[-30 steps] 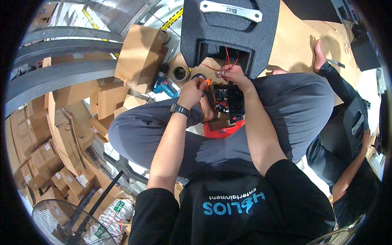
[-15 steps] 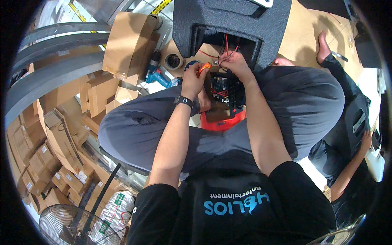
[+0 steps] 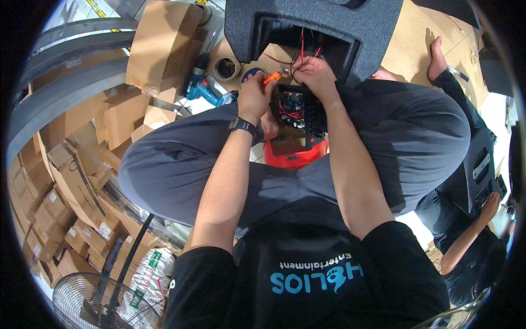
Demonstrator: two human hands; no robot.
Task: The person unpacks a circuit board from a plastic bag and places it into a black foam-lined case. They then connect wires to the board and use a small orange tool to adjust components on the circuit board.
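My left hand (image 3: 253, 98) is closed around a small orange tool (image 3: 272, 78) whose exact kind I cannot make out. Its tip points toward my right hand (image 3: 316, 77), which pinches thin black and red wires (image 3: 302, 46). These wires run out of the rectangular opening in a black textured speaker cabinet (image 3: 378, 33) just beyond my hands. Below the hands, between my legs, sits an electronics module (image 3: 293, 107) with an exposed circuit board and a black metal frame. A red plastic piece (image 3: 295, 157) lies at its near end.
A blue cordless drill (image 3: 204, 90) and a roll of tape (image 3: 226, 68) lie at the left. Cardboard boxes (image 3: 161, 44) and a fan (image 3: 101, 301) stand farther left. Another person (image 3: 466, 247) sits at the right, with a hand on another black cabinet (image 3: 479, 164).
The orange tool has moved slightly right and down, its tip closer to the wires in my right hand. The view has shifted a little. The other person's hand has moved down along their cabinet.
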